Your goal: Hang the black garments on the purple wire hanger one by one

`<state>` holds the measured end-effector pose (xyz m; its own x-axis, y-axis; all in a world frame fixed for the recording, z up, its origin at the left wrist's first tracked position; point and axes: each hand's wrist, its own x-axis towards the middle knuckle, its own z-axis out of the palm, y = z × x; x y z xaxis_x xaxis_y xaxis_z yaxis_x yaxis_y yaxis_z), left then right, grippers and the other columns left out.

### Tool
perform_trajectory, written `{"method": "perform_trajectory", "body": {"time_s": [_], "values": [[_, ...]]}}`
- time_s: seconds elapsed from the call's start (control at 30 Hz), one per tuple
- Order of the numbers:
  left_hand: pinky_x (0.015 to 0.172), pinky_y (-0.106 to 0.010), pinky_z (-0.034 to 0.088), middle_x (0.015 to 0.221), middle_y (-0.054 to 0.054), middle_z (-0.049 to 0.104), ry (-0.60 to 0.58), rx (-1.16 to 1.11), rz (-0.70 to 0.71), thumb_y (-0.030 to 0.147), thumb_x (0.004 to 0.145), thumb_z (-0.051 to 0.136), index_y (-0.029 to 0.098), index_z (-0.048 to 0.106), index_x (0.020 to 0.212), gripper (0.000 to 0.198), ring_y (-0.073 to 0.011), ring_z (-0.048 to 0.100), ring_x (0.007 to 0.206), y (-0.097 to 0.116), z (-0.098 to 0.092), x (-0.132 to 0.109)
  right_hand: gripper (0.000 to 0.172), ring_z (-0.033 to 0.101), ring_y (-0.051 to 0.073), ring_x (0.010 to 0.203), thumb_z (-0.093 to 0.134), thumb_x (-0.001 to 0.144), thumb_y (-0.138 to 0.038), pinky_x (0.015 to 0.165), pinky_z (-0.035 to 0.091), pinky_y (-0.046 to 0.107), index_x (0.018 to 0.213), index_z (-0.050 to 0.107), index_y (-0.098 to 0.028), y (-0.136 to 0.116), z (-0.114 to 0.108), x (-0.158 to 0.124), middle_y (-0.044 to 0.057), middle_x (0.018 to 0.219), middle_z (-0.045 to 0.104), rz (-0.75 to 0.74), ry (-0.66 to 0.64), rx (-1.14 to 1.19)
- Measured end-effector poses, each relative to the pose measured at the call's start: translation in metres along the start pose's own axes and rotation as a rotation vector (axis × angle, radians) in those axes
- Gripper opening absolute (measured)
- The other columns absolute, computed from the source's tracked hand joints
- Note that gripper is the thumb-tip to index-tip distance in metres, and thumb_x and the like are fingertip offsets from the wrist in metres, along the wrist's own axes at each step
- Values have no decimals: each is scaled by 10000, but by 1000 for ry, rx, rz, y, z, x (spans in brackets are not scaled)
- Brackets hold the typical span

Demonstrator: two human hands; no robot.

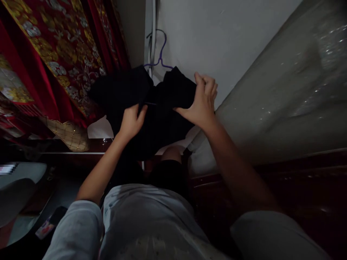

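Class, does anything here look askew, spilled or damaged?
Nothing plainly stands out: no spill or damage shows, and the black garment sits on its purple hanger, the left hand holding its fabric. Dim light hides finer detail.

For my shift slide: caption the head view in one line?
Left hand holding, right hand spread against, a black cloth garment on a thin, hooked purple hanger.

Dim light swallows detail in the black garment (166, 122).

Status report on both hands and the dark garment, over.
Left hand gripping, right hand spread against dark garment. Garment on purple hanger. Red-and-gold fabric alongside; nothing seen blocking hands.
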<state>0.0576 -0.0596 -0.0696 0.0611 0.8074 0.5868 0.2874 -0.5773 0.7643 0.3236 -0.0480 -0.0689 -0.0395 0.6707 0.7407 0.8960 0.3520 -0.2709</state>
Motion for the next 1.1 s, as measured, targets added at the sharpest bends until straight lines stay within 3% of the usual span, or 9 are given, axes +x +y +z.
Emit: {"method": "perform_trajectory", "body": {"time_s": [0.07, 0.13, 0.23, 0.3, 0.4, 0.53, 0.7, 0.9, 1.1], "values": [[657, -281, 382, 606, -6, 506, 15, -234, -52, 366, 923, 781, 184, 555, 601, 433, -164, 512, 637, -5, 11, -16, 1002, 291, 477, 1475, 767, 791, -529, 1119, 368, 673, 1581, 254, -187, -11, 6, -11, 245, 1537, 301, -13, 23, 57], [603, -272, 350, 598, 10, 459, 92, -397, -133, 377, 919, 787, 182, 531, 585, 463, -139, 450, 598, -9, 20, -34, 793, 389, 424, 1415, 659, 872, -529, 1064, 444, 601, 1521, 353, -194, -31, 23, -32, 224, 1462, 394, 59, 78, 193], [561, -250, 334, 608, 25, 424, 246, -520, -233, 420, 918, 785, 180, 533, 611, 464, -117, 402, 573, -12, 28, -61, 395, 609, 256, 951, 550, 929, -568, 845, 533, 401, 1099, 580, -213, -69, 65, -78, 105, 1013, 594, 412, 207, 559], [549, -231, 334, 623, 31, 426, 267, -539, -271, 457, 906, 792, 177, 550, 647, 452, -107, 402, 573, -11, 30, -75, 452, 541, 184, 696, 603, 859, -661, 673, 477, 316, 780, 537, -221, -90, 93, -107, 29, 726, 537, 570, -14, 827], [547, -209, 350, 649, 32, 444, 219, -569, -317, 509, 877, 807, 178, 545, 680, 466, -98, 427, 581, -9, 29, -88, 563, 482, 149, 559, 534, 828, -751, 562, 394, 294, 643, 518, -219, -106, 114, -132, 12, 586, 520, 677, -349, 1120], [631, -200, 441, 761, 11, 566, 219, -695, -368, 529, 876, 793, 196, 600, 784, 395, -116, 551, 673, -6, 29, -94, 481, 499, 138, 572, 648, 774, -656, 566, 385, 276, 635, 564, -203, -102, 100, -133, 10, 597, 564, 696, -292, 1149], [790, -260, 526, 889, -34, 680, 186, -795, -398, 495, 863, 795, 200, 670, 908, 323, -191, 677, 884, -7, 37, -95, 469, 439, 117, 535, 667, 816, -619, 557, 358, 269, 631, 589, -195, -91, 78, -128, -17, 539, 488, 679, -223, 1148], [899, -339, 561, 903, -56, 707, 165, -834, -418, 480, 861, 776, 193, 694, 919, 304, -248, 708, 995, -9, 37, -96, 461, 500, 126, 566, 587, 868, -670, 552, 386, 263, 791, 583, -216, -94, 84, -134, -7, 641, 563, 670, -241, 1168], [937, -360, 560, 921, -66, 695, 103, -834, -403, 515, 857, 796, 195, 696, 916, 341, -265, 709, 1018, 11, 36, -97, 400, 565, 165, 655, 596, 860, -625, 585, 448, 297, 989, 516, -255, -101, 78, -132, 12, 795, 630, 598, -238, 1119]]}}
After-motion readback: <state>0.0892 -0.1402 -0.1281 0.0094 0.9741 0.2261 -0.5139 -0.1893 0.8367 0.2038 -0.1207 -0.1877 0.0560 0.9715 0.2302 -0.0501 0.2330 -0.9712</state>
